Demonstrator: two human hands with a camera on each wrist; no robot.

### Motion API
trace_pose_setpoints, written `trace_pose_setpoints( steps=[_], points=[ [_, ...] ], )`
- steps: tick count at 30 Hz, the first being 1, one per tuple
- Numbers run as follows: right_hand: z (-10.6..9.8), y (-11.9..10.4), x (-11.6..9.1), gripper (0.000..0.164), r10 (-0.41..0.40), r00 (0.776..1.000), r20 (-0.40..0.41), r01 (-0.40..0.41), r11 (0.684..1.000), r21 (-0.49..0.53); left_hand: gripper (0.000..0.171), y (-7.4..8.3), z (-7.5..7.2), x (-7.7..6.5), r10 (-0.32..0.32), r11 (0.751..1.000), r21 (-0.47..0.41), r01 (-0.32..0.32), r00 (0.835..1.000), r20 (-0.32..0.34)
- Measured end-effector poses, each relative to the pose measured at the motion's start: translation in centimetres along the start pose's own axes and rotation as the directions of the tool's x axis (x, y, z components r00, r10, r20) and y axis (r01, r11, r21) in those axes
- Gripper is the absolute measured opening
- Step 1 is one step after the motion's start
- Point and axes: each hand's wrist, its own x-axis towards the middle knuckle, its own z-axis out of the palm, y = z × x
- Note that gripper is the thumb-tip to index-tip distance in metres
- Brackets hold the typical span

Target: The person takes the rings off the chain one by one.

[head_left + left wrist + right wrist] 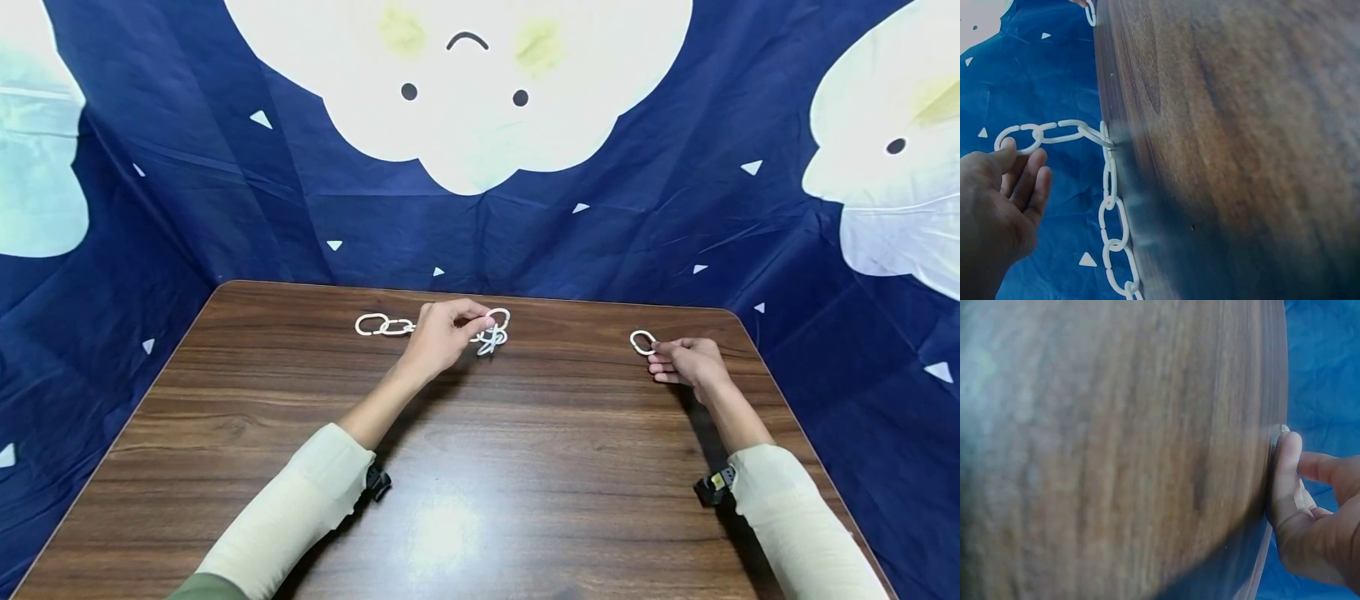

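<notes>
My left hand (442, 337) pinches the end link of a white plastic chain (371, 325) between thumb and finger, near the far side of the table. In the left wrist view that chain (1116, 222) runs from the fingertips down to the tabletop and along it; my left hand (997, 200) has its other fingers loosely bent. To the right, my right hand (693, 362) pinches a single white oval link (642, 342), apart from the chain. In the right wrist view my right hand (1316, 531) mostly hides that link.
Both hands work over a brown wood-grain table (540, 467), near its far edge. A dark blue cloth (525, 233) with white clouds and small triangles hangs behind and at the sides. Cameras sit on both wrists, such as the left wrist camera (377, 482).
</notes>
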Motion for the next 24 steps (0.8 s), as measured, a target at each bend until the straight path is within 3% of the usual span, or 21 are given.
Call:
trace_pose_setpoints(
  steps=[12, 24],
  points=[
    [-0.51, 0.01, 0.35, 0.014, 0.065, 0.997, 0.05, -0.063, 0.997, -0.048, 0.015, -0.07, 0.18, 0.07, -0.001, 1.0, 0.011, 0.001, 1.0, 0.005],
    [-0.49, 0.26, 0.62, 0.018, 0.04, 0.997, 0.06, -0.035, 0.996, -0.081, 0.014, -0.02, 0.19, 0.13, -0.007, 1.0, 0.0, 0.007, 1.0, 0.017]
  ],
)
